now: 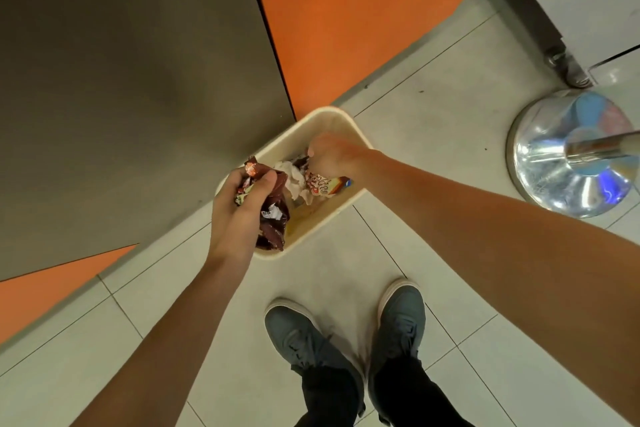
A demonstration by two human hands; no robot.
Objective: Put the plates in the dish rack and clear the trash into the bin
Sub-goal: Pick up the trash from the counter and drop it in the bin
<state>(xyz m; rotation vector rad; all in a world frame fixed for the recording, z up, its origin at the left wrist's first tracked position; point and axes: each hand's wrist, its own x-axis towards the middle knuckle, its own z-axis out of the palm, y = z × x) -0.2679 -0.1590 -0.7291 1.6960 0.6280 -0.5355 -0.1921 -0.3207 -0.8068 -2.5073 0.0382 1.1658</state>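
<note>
Red lettering on a cream wrapper (320, 186) over the bin (332, 120) was too blurred to read, print on the brown wrapper (273, 218) was also illegible

Even indoor light, soft shadows; glare on chrome base (568, 156); right hand (332, 158) motion-blurred; wide-angle edge bending.

right hand (332, 156) blurred, grip perhaps closed
</note>
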